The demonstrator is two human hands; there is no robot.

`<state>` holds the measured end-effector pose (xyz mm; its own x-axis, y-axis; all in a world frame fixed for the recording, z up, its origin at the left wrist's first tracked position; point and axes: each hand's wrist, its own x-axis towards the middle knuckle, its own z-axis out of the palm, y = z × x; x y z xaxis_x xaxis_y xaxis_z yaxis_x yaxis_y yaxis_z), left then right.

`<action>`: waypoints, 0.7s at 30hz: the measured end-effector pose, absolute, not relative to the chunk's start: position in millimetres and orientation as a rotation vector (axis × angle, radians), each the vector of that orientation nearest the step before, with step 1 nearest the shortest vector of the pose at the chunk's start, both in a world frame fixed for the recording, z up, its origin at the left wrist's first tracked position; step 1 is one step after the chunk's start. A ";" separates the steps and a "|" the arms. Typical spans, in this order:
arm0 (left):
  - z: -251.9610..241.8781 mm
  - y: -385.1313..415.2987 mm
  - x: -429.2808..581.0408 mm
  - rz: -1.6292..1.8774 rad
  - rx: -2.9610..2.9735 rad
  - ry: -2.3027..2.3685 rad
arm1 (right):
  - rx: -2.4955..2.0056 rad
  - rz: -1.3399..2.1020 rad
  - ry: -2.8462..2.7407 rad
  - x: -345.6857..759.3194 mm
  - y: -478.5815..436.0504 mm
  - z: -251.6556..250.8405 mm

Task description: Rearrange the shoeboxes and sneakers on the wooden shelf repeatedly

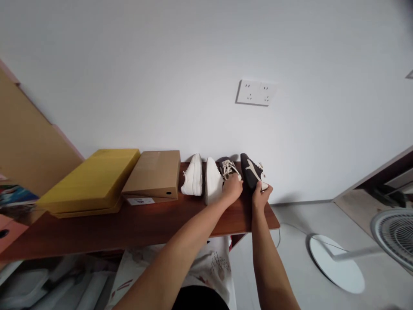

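Two dark shoes with cream stripes and laces stand at the right end of a reddish-brown wooden table (135, 228), against the wall. My left hand (232, 189) is closed on the heel of the left dark shoe (227, 168). My right hand (262, 194) is closed on the heel of the right dark shoe (251, 171). Just left of them sit two white shoes (192, 175) (213, 183), toes toward the wall.
A brown cardboard box (154, 174) and a yellow flat box (93, 181) lie on the table's left part. A double wall socket (256, 92) is above the shoes. A white standing fan (395, 234) with round base (335, 262) stands on the floor at right.
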<state>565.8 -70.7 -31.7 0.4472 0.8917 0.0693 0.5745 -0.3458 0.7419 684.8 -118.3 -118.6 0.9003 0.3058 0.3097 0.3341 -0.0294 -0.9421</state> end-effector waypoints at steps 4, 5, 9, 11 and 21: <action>-39.0 -65.6 560.7 0.819 1.310 1.121 | -1.627 0.104 -0.392 684.4 -116.1 -117.5; -38.9 -66.2 560.5 0.819 1.207 1.113 | -1.653 0.088 -0.398 682.3 -114.9 -116.3; -31.7 -75.5 555.7 0.866 1.205 1.095 | -1.777 -0.026 -0.382 672.6 -111.7 -112.3; -29.2 -84.8 543.6 0.906 1.246 1.029 | -1.802 -0.048 -0.361 671.8 -111.6 -113.1; -27.7 -136.5 308.3 0.425 2.021 0.858 | -1.764 -0.215 -0.432 696.1 -111.7 -137.5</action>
